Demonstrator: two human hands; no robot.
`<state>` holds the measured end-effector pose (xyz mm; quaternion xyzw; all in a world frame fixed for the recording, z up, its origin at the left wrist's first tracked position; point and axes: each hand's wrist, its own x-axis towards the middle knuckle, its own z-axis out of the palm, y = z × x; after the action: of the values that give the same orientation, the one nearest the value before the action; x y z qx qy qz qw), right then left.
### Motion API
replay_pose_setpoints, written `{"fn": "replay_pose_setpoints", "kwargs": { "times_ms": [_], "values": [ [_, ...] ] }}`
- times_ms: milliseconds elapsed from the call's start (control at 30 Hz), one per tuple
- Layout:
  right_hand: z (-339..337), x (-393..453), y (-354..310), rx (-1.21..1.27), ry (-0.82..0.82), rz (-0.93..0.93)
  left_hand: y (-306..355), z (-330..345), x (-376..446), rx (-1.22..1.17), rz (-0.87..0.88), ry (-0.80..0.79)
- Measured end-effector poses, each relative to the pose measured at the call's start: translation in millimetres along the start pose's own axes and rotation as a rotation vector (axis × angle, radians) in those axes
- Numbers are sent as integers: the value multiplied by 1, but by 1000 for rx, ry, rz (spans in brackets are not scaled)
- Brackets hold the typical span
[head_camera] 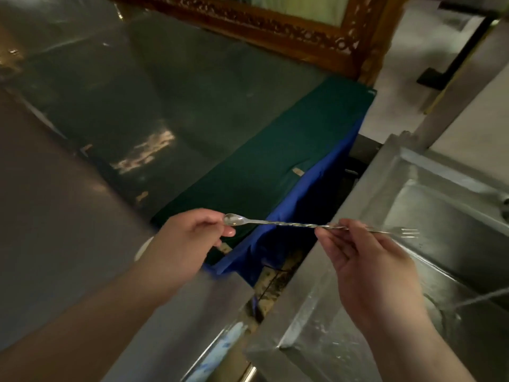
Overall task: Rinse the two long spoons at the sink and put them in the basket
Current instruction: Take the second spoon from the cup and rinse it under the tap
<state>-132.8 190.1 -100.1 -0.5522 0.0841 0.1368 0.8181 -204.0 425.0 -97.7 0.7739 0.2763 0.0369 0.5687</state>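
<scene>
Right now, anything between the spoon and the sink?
Nothing visible. The spoon is held level by both hands, left hand at the bowl end, right hand near the fork end, which already hangs over the sink. No basket is in view.

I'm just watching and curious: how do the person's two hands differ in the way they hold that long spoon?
The left hand pinches the long spoon right at its bowl end, while the right hand grips the twisted stem further along, toward the forked end. The left hand is curled with its back up; the right hand is turned palm-up with looser fingers. The left hand is over the dark counter; the right is above the sink. Both are bare and share one spoon, held level.
</scene>
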Motion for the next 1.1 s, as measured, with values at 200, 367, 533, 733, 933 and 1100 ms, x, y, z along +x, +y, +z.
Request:
{"fn": "replay_pose_setpoints", "kwargs": {
  "times_ms": [200,367,533,733,933,1100],
  "values": [
    [-101,-2,-41,33,126,-11,45,107,-3,-82,30,-119],
    [-186,-8,-73,28,230,-40,74,202,-11,-137,-14,-220],
    [-262,-10,-97,74,327,-16,96,288,-21,-135,-41,-335],
    [-328,-4,-107,-149,544,-97,106,377,-26,-172,-98,-450],
    [-387,2,-96,-78,557,95,108,450,-21,-192,-132,-482],
    [-417,12,-78,585,751,209,113,496,-17,-74,-32,-488]
  ]
}}
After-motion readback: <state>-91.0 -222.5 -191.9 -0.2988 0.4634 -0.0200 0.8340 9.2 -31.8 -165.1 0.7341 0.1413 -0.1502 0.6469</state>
